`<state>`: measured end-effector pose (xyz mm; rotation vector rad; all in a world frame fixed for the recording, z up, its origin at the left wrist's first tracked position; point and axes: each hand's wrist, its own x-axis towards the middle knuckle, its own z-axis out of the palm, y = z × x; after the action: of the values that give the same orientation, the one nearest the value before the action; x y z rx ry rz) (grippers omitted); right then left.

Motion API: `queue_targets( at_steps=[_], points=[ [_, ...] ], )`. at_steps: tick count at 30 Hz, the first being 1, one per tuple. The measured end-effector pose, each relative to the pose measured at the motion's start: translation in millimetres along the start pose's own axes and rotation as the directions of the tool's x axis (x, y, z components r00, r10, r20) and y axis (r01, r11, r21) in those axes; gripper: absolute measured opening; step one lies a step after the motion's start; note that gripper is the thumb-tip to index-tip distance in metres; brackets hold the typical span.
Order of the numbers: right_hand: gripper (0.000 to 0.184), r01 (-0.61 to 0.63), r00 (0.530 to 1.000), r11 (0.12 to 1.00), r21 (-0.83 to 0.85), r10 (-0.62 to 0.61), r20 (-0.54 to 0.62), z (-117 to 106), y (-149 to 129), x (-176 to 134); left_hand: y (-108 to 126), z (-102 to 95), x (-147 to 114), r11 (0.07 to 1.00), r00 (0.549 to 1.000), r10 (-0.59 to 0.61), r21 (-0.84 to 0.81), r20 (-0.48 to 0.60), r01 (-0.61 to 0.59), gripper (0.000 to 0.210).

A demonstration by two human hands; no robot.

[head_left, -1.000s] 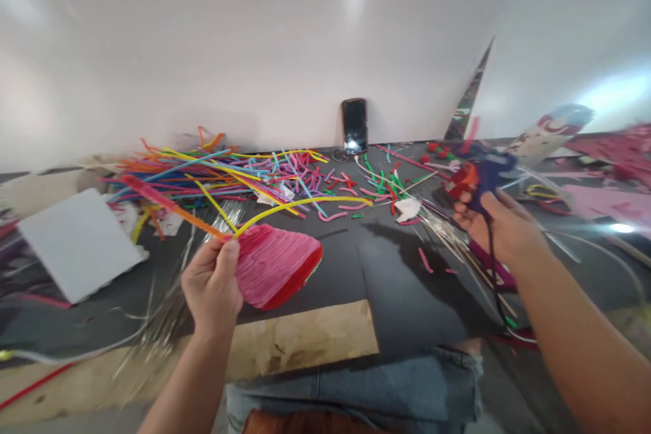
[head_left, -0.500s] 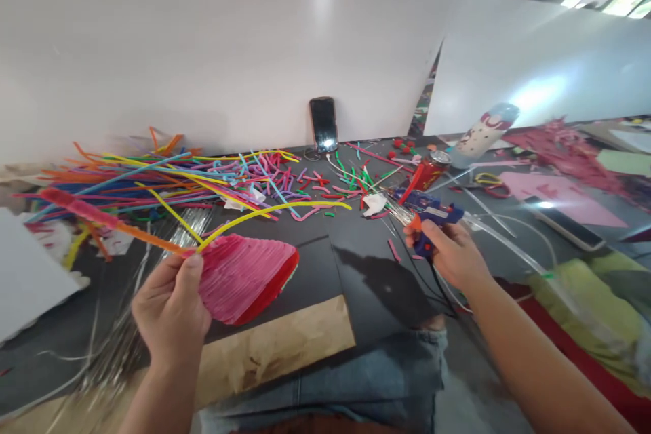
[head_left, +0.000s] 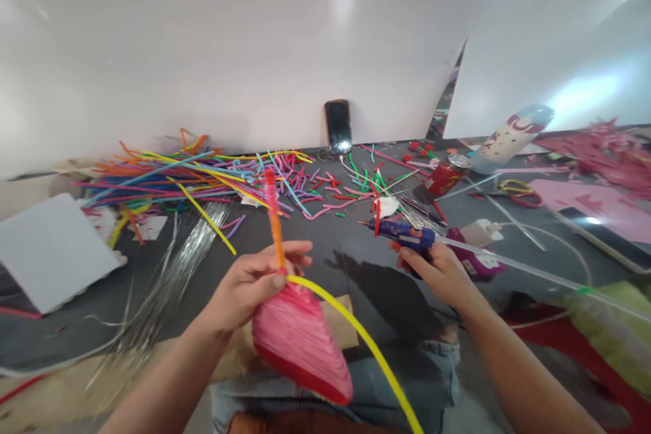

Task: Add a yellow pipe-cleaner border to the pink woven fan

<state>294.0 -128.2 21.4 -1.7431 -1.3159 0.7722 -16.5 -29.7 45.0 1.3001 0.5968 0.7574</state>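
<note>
My left hand [head_left: 254,281] pinches the narrow top of a pink cone wound from pipe cleaners [head_left: 300,342], red along its lower rim. The cone hangs wide end down over my lap. An orange stem [head_left: 273,217] sticks up from the grip and a yellow pipe cleaner [head_left: 366,346] curves away down to the right. My right hand [head_left: 441,272] grips a blue glue gun [head_left: 404,234] with its nozzle aimed left, a short way to the right of the cone's top.
A heap of coloured pipe cleaners [head_left: 193,173] covers the dark table [head_left: 315,237]. A phone [head_left: 338,126] leans on the white partition [head_left: 228,54]. A red can [head_left: 445,176], a white bottle [head_left: 508,139], silver wires [head_left: 173,271] and a white foam square [head_left: 48,251] lie around.
My left hand has turned the cone from lying sideways to hanging wide end down and brought it toward the middle. The glue gun has moved left, nearer to the cone.
</note>
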Motion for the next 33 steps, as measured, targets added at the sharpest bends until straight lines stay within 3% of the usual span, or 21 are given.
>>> queue_targets(
  at_steps=[2, 6, 11, 16, 21, 26, 30, 33],
  points=[
    [0.034, 0.06, 0.997, 0.993, -0.098, -0.054, 0.06, 4, 0, -3, 0, 13.4, 14, 1.0, 0.994, -0.025, -0.013, 0.103, 0.026, 0.011],
    [0.034, 0.204, 0.976, 0.964, -0.168, -0.188, 0.106, 13, 7, -7, -6, 33.2, 44, 0.993, 0.977, -0.119, 0.017, 0.175, 0.118, 0.011],
    [0.036, 0.354, 0.924, 0.928, -0.12, -0.326, 0.201, 15, 13, -10, -19, 50.4, 64, 0.959, 0.955, -0.243, -0.103, 0.173, 0.263, 0.013],
    [0.038, 0.244, 0.959, 0.965, -0.094, -0.226, 0.17, 18, 15, -10, -21, 64.9, 70, 0.94, 0.936, -0.314, -0.085, 0.16, 0.33, 0.021],
    [0.038, 0.011, 1.0, 0.992, 0.127, -0.013, 0.019, 21, 23, -12, -23, 65.8, 74, 0.949, 0.945, -0.294, -0.07, 0.142, 0.306, 0.021],
    [0.048, -0.128, 0.988, 0.924, 0.36, 0.085, 0.132, 11, 18, -16, -22, 66.3, 75, 0.953, 0.949, -0.28, -0.078, 0.146, 0.293, 0.022],
    [0.047, -0.133, 0.988, 0.91, 0.393, 0.09, 0.127, 9, 19, -16, -24, 67.3, 77, 0.955, 0.95, -0.276, -0.069, 0.148, 0.288, 0.022],
    [0.043, -0.095, 0.995, 0.945, 0.312, 0.08, 0.059, 10, 24, -16, -27, 67.0, 79, 0.96, 0.95, -0.269, -0.04, 0.159, 0.278, 0.022]
  ],
)
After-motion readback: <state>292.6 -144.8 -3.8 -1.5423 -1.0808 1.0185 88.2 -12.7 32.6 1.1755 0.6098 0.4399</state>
